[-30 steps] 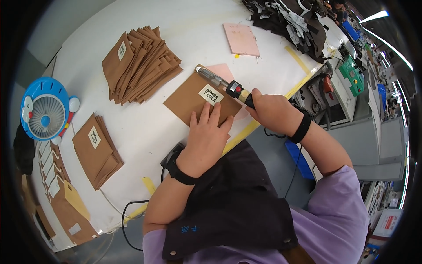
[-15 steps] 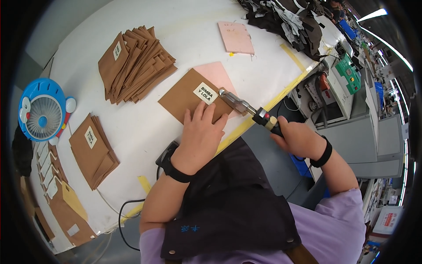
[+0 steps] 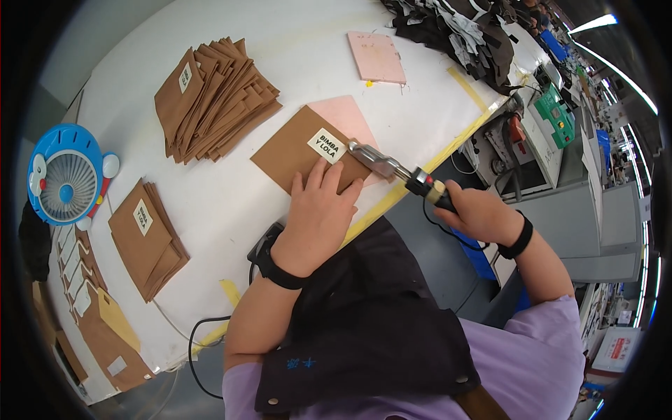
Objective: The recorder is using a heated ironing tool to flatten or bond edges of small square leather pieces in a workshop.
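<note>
A brown flat piece (image 3: 283,148) with a white printed label (image 3: 327,145) lies on the table in front of me. My left hand (image 3: 322,210) rests flat on its near part, fingers spread, the fingertips just below the label. In my right hand (image 3: 476,210) is the dark handle of a corded heating iron (image 3: 381,162). The iron's long metal head lies along the brown piece's right edge, its rounded tip beside the label; I cannot tell how firmly it touches. A pink sheet (image 3: 346,115) shows partly from underneath the piece.
A fanned stack of brown pieces (image 3: 224,105) lies at the far left, a smaller stack (image 3: 147,241) nearer. A blue fan (image 3: 66,175) stands at the left edge. Dark scraps (image 3: 455,42) are heaped far right, near a pink pad (image 3: 376,57). Yellow tape (image 3: 392,199) lines the table edge.
My right hand has shifted slightly right and down with the iron, and its cord now shows looping below the handle. My left hand stays on the brown piece.
</note>
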The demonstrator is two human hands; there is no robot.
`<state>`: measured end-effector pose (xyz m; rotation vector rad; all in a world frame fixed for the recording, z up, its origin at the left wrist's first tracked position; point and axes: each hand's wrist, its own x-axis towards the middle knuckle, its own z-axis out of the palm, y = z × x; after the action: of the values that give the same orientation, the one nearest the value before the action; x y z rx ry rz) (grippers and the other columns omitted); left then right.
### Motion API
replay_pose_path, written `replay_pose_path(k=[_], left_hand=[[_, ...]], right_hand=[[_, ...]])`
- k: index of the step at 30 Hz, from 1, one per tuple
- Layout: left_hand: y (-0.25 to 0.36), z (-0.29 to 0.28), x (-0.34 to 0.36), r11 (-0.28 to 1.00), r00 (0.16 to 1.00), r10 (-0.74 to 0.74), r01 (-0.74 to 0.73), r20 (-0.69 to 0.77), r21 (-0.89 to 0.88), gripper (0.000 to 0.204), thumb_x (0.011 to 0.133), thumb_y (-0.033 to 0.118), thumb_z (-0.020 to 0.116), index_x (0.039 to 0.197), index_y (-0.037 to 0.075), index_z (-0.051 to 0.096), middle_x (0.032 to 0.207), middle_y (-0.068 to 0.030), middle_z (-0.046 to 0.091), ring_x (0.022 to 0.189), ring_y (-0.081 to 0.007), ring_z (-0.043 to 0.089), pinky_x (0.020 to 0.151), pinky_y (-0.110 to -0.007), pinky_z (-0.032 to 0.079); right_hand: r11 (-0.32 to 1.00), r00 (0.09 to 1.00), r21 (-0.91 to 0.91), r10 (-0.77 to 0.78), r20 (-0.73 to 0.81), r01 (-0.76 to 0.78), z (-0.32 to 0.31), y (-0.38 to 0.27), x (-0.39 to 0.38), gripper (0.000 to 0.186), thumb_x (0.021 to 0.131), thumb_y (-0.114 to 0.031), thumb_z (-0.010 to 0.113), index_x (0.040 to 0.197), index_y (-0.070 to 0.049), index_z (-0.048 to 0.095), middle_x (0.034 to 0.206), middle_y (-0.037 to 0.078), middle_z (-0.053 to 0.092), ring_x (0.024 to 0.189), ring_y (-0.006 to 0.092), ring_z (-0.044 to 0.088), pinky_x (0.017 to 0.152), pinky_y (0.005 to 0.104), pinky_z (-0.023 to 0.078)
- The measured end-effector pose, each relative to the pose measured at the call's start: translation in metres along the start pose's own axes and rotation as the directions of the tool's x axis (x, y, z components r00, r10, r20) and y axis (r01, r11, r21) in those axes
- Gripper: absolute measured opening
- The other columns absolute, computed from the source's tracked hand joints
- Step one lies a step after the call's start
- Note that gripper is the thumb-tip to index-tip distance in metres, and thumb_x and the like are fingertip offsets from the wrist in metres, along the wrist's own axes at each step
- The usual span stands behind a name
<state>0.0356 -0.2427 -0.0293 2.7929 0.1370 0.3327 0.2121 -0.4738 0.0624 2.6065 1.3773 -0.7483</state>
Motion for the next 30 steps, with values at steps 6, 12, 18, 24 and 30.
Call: replay_pose_path(k=[6, 12, 18, 24, 30], left_hand=[[-0.002, 0.002, -0.001, 1.000, 1.000, 0.000, 0.000, -0.013, 0.000, 0.043, 0.092, 0.022, 0.072, 0.134, 0.015, 0.065, 0.141, -0.0185, 0.053, 0.138, -0.0392, 0.044, 0.110, -0.058, 0.038], [0.001, -0.001, -0.002, 1.000, 1.000, -0.001, 0.001, 0.001, 0.003, 0.043, 0.092, 0.022, 0.072, 0.134, 0.015, 0.065, 0.142, -0.0188, 0.052, 0.139, -0.0396, 0.043, 0.109, -0.061, 0.040], [0.003, -0.002, 0.001, 1.000, 1.000, 0.021, -0.021, 0.002, 0.009, 0.043, 0.091, 0.022, 0.073, 0.133, 0.016, 0.066, 0.141, -0.0183, 0.053, 0.139, -0.0390, 0.044, 0.108, -0.058, 0.041], [0.001, -0.003, 0.005, 0.999, 0.999, 0.039, -0.039, 0.013, 0.004, 0.045, 0.090, 0.021, 0.074, 0.134, 0.017, 0.066, 0.141, -0.0180, 0.054, 0.137, -0.0399, 0.045, 0.105, -0.054, 0.043], [0.004, -0.007, 0.001, 0.998, 0.998, 0.009, -0.013, 0.068, 0.069, 0.051, 0.090, 0.022, 0.074, 0.139, 0.015, 0.062, 0.143, -0.0204, 0.053, 0.138, -0.0412, 0.044, 0.107, -0.053, 0.043]], right_hand=[[0.999, 0.997, 0.022, 0.034, 0.066, -0.035, -0.003, 0.005, -0.019, 0.043, 0.102, -0.037, 0.060, 0.113, 0.002, 0.047, 0.075, 0.024, 0.065, 0.070, 0.0446, 0.066, 0.064, 0.0517, 0.053], [0.998, 0.996, 0.014, -0.063, -0.069, 0.064, -0.005, -0.010, 0.026, 0.043, 0.102, -0.035, 0.060, 0.112, 0.004, 0.047, 0.074, 0.023, 0.064, 0.071, 0.0438, 0.066, 0.063, 0.0503, 0.052], [0.975, 0.938, -0.078, -0.221, -0.267, 0.208, -0.006, -0.026, 0.095, 0.040, 0.101, -0.033, 0.061, 0.106, 0.005, 0.049, 0.076, 0.024, 0.067, 0.074, 0.0437, 0.067, 0.066, 0.0502, 0.054], [0.988, 0.952, -0.035, -0.155, -0.265, 0.151, 0.008, -0.020, 0.070, 0.040, 0.100, -0.034, 0.060, 0.106, 0.004, 0.049, 0.075, 0.023, 0.066, 0.071, 0.0432, 0.067, 0.065, 0.0510, 0.055], [1.000, 0.993, -0.002, 0.009, -0.118, -0.010, 0.019, 0.000, -0.018, 0.037, 0.100, -0.034, 0.061, 0.105, 0.000, 0.048, 0.075, 0.020, 0.067, 0.069, 0.0421, 0.068, 0.063, 0.0511, 0.055]])
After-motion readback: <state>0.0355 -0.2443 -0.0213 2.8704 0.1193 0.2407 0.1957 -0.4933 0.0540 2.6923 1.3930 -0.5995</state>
